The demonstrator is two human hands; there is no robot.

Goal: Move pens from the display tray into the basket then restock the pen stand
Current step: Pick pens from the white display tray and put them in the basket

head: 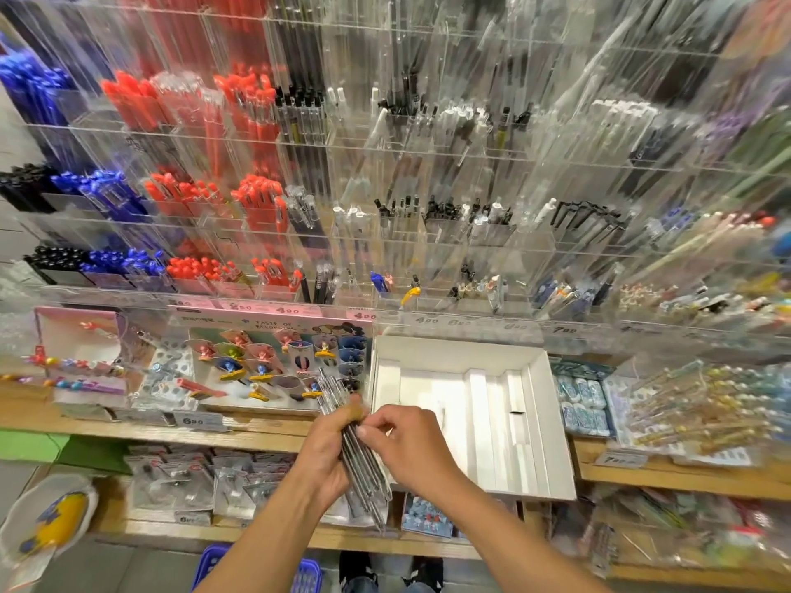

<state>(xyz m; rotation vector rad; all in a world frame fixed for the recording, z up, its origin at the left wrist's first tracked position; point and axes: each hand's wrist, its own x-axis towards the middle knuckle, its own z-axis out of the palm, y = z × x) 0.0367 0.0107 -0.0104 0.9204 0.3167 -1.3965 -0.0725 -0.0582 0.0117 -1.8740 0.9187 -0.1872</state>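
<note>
My left hand [326, 451] grips a bundle of clear pens [364, 477] that slants from upper left to lower right in front of the shelf. My right hand [411, 442] pinches the bundle from the right with thumb and fingertips. The white display tray [552, 425] lies on the wooden shelf just right of my hands, and I see no pens in it. The clear acrylic pen stand [385, 233] fills the wall above, its pockets full of red, blue, black and clear pens. Part of a blue basket [214, 562] shows on the floor beneath my arms.
A pink card of novelty pens [274, 361] sits left of the tray. Blue-white packets [582, 404] and bagged colourful pens [702, 408] lie to its right. A lower wooden shelf [179, 528] holds packaged items. Price labels line the shelf edges.
</note>
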